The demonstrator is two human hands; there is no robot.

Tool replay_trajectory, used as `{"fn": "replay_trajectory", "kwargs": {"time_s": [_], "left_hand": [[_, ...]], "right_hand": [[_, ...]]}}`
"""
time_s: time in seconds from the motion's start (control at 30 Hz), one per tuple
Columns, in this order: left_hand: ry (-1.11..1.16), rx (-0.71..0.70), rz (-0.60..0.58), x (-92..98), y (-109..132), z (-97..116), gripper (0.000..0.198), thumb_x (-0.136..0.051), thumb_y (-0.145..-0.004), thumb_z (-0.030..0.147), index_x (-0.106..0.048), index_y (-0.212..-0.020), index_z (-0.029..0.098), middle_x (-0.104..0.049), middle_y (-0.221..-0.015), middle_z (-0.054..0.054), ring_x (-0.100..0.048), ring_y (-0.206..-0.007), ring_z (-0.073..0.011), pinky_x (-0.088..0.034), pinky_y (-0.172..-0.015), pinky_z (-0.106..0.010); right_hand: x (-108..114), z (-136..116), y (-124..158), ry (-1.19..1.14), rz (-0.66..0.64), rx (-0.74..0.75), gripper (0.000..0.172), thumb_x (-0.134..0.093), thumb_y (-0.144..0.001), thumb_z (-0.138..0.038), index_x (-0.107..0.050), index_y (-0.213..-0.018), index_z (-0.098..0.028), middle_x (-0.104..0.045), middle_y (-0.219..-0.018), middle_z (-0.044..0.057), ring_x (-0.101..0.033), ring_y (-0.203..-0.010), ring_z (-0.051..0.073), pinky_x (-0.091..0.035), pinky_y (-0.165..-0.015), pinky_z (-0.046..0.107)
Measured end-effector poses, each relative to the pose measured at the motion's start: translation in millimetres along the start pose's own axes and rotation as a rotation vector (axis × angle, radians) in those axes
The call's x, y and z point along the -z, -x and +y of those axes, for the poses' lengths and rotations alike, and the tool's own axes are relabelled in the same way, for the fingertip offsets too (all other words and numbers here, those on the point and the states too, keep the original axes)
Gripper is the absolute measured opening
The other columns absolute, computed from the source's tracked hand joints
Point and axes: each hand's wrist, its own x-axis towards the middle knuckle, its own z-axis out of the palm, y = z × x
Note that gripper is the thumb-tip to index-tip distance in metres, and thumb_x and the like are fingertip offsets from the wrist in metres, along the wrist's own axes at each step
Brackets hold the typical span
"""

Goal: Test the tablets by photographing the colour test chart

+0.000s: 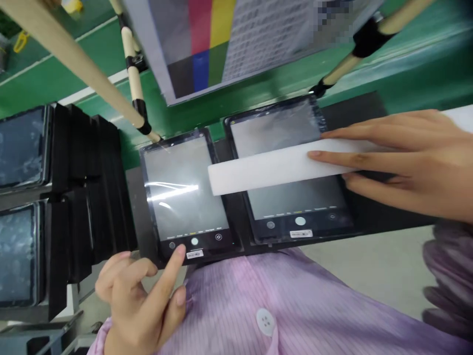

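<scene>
My left hand holds nothing; its index finger is stretched out at the bottom edge of the left tablet, beside the round shutter button on the screen, while the other fingers are bent. The tablet shows a pale camera screen with bright reflections. My right hand grips a long white foam-like strip between its fingers. The strip crosses above the right tablet, hiding the middle of its screen, and its end reaches the left tablet's right edge. Both tablets carry a small white barcode label at the bottom.
A chart board with colour squares and grey text stands behind the tablets. Beige pipes with black joints rise on both sides. Stacked black trays holding film-covered tablets stand at left. The bench surface is green.
</scene>
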Motion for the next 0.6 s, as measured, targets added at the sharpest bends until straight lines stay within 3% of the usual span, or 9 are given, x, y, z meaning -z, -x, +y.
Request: {"fn": "replay_trajectory", "kwargs": {"time_s": [0.1,0.2,0.4,0.5,0.6], "left_hand": [[0.085,-0.094,-0.053,-8.5,-26.0,22.0,0.051,-0.06,-0.089,0.019,-0.059,-0.14,0.021,-0.043,-0.093,-0.006,-0.044,-0.082,-0.0199,-0.038,-0.093,-0.042],[0.164,-0.204,-0.151,-25.0,-54.1,50.5,0.031,-0.063,-0.089,0.018,-0.071,-0.118,0.022,-0.044,-0.097,-0.006,-0.044,-0.088,-0.0201,-0.034,-0.101,-0.042],[0.217,-0.283,-0.259,-55.3,-89.7,89.4,0.029,-0.06,-0.094,0.024,-0.071,-0.121,0.023,-0.044,-0.104,-0.008,-0.042,-0.095,-0.023,-0.031,-0.103,-0.044],[0.173,-0.275,-0.321,-64.0,-96.0,97.4,0.031,-0.057,-0.096,0.027,-0.07,-0.123,0.022,-0.045,-0.105,-0.009,-0.042,-0.096,-0.0241,-0.03,-0.102,-0.045],[0.144,-0.269,-0.322,-62.5,-98.5,98.7,0.031,-0.054,-0.097,0.029,-0.07,-0.123,0.021,-0.044,-0.105,-0.009,-0.042,-0.096,-0.0239,-0.03,-0.102,-0.045]], "right_hand": [[2.7,-4.4,-6.0,0.12,0.011,0.174,0.041,-0.056,-0.093,-0.029,-0.065,-0.133,-0.031,-0.062,-0.135,0.008,-0.06,-0.119,0.027,-0.047,-0.098,0.051],[11.6,3.0,2.3,0.177,0.009,0.182,0.04,-0.05,-0.094,-0.02,-0.066,-0.131,-0.023,-0.062,-0.133,0.012,-0.061,-0.117,0.027,-0.048,-0.096,0.051],[41.7,51.1,69.5,0.104,0.116,-0.05,0.039,-0.052,-0.095,-0.036,-0.065,-0.131,-0.036,-0.062,-0.136,0.002,-0.064,-0.108,0.021,-0.047,-0.09,0.045],[44.5,67.6,91.3,0.095,0.176,-0.045,0.04,-0.049,-0.096,-0.038,-0.063,-0.134,-0.036,-0.063,-0.135,0.003,-0.064,-0.103,0.02,-0.045,-0.084,0.044],[40.7,74.7,97.0,0.089,0.176,-0.042,0.042,-0.051,-0.095,-0.039,-0.062,-0.136,-0.038,-0.063,-0.135,0.003,-0.064,-0.106,0.023,-0.044,-0.087,0.047]]}}
